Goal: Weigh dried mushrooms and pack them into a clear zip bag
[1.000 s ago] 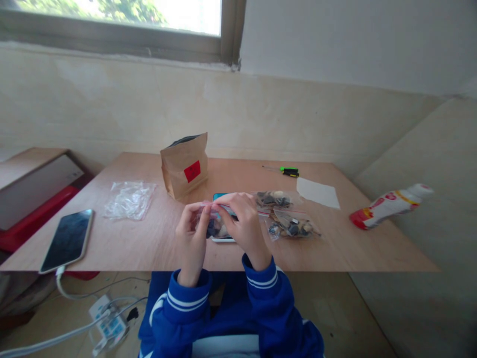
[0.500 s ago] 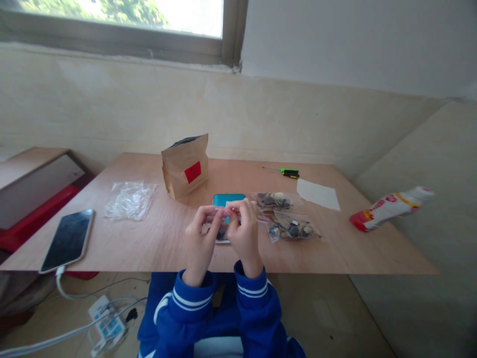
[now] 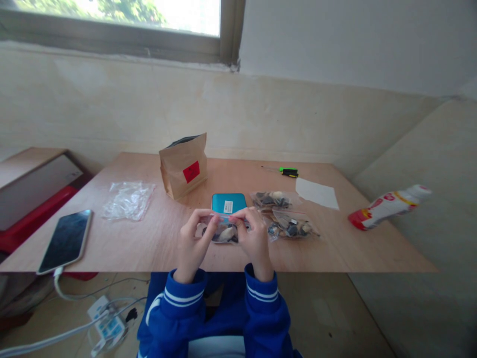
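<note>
A small clear zip bag (image 3: pixel 224 231) with dark and pale pieces inside hangs between my two hands over the near edge of the wooden table (image 3: pixel 346 248). My left hand (image 3: pixel 194 241) pinches its top left corner. My right hand (image 3: pixel 254 233) pinches the top edge on the right. Both hands are closed on the bag's red-lined seal. A teal scale (image 3: pixel 228 203) lies just behind the bag. Two more filled zip bags (image 3: pixel 288 223) lie to the right of my right hand.
A brown paper pouch (image 3: pixel 183 165) with a red label stands behind the scale. Empty clear bags (image 3: pixel 127 200) and a charging phone (image 3: pixel 66 240) lie at the left. A green-black tool (image 3: pixel 288 171), white paper (image 3: pixel 316 193) and a red-white tube (image 3: pixel 387 206) are at the right.
My hands have lowered the bag toward the table edge and spread along its top, so the whole teal scale behind it now shows.
</note>
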`<state>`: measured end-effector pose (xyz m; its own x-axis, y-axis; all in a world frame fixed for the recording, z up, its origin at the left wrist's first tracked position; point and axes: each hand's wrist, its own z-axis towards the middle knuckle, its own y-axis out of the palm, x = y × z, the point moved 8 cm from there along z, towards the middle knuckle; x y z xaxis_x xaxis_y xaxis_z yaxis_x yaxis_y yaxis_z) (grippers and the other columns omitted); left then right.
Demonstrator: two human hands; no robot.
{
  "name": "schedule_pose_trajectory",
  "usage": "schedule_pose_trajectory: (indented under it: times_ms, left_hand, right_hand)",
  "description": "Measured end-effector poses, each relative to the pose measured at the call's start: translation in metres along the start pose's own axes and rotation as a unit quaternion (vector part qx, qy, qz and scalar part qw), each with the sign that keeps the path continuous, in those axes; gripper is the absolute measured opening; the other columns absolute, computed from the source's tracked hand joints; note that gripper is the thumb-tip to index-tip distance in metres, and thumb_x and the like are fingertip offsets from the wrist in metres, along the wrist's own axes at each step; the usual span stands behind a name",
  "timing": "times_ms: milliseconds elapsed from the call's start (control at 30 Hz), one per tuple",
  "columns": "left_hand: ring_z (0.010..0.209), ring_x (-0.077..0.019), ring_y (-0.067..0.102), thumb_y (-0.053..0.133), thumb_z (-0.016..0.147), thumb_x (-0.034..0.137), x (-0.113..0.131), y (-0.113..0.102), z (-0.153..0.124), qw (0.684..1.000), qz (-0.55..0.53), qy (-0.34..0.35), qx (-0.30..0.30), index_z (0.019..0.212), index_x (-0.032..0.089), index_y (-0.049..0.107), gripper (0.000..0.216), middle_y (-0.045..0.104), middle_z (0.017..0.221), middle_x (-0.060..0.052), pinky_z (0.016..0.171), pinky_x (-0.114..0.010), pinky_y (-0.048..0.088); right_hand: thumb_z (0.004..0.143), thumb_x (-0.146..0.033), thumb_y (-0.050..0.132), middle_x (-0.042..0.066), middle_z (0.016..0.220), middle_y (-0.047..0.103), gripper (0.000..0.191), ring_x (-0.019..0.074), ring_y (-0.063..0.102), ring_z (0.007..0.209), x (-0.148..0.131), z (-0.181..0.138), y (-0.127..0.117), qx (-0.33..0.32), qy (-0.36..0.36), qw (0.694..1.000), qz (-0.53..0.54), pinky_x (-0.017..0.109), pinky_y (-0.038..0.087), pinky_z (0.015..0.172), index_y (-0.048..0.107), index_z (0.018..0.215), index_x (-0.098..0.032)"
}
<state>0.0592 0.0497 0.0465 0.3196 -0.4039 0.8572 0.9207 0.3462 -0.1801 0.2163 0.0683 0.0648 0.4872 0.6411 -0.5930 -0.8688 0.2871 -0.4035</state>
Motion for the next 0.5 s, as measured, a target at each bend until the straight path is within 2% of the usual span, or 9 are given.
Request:
schedule_pose_trajectory:
  times_ms: [133,267,333,400,500]
  left_hand:
    - [0.077,-0.0117,0.067,0.062,0.087,0.034,0.000,0.009,0.002,0.999,0.008,-0.009,-0.040,0.091,0.021,0.063,0.014,0.070,0.084,0.000,0.069,-0.021,0.052]
    - [0.072,-0.0119,0.066,0.062,0.086,0.034,-0.001,0.003,0.004,0.999,0.027,-0.019,-0.002,0.088,0.020,0.066,0.015,0.071,0.081,0.000,0.067,-0.021,0.052]
    - [0.072,-0.0119,0.066,0.063,0.086,0.034,-0.002,0.001,0.004,0.999,0.025,-0.020,0.002,0.088,0.020,0.066,0.015,0.071,0.080,0.000,0.066,-0.021,0.052]
    - [0.071,-0.0119,0.066,0.063,0.085,0.034,-0.003,-0.001,0.004,1.000,0.021,-0.019,0.000,0.087,0.020,0.067,0.014,0.071,0.080,0.000,0.065,-0.021,0.052]
    - [0.069,-0.0125,0.066,0.063,0.085,0.034,-0.005,-0.006,0.005,1.000,0.021,-0.016,0.009,0.087,0.020,0.067,0.014,0.071,0.079,0.000,0.064,-0.022,0.053]
  right_hand:
    - [0.091,-0.015,0.056,0.001,0.071,0.065,0.019,0.0184,0.057,0.072,-0.005,-0.001,-0.001,0.013,-0.002,1.000,-0.007,0.030,0.042,0.069,0.059,0.073,-0.022]
    - [0.091,-0.024,0.059,0.001,0.078,0.069,0.012,0.0180,0.060,0.076,-0.009,0.001,0.001,-0.015,-0.008,1.000,0.004,0.030,0.044,0.072,0.063,0.079,-0.022]
    - [0.090,-0.027,0.061,0.002,0.084,0.071,0.006,0.0187,0.061,0.082,-0.006,0.001,0.003,-0.038,0.004,0.999,0.010,0.031,0.045,0.077,0.065,0.090,-0.023]
    - [0.088,-0.030,0.063,0.002,0.087,0.071,0.013,0.0194,0.062,0.085,0.000,0.000,0.004,-0.047,0.017,0.999,0.013,0.031,0.045,0.079,0.065,0.100,-0.023]
    - [0.087,-0.030,0.065,0.002,0.083,0.070,0.008,0.0190,0.061,0.082,0.005,-0.001,0.005,-0.042,0.012,0.999,0.021,0.032,0.045,0.077,0.066,0.090,-0.023]
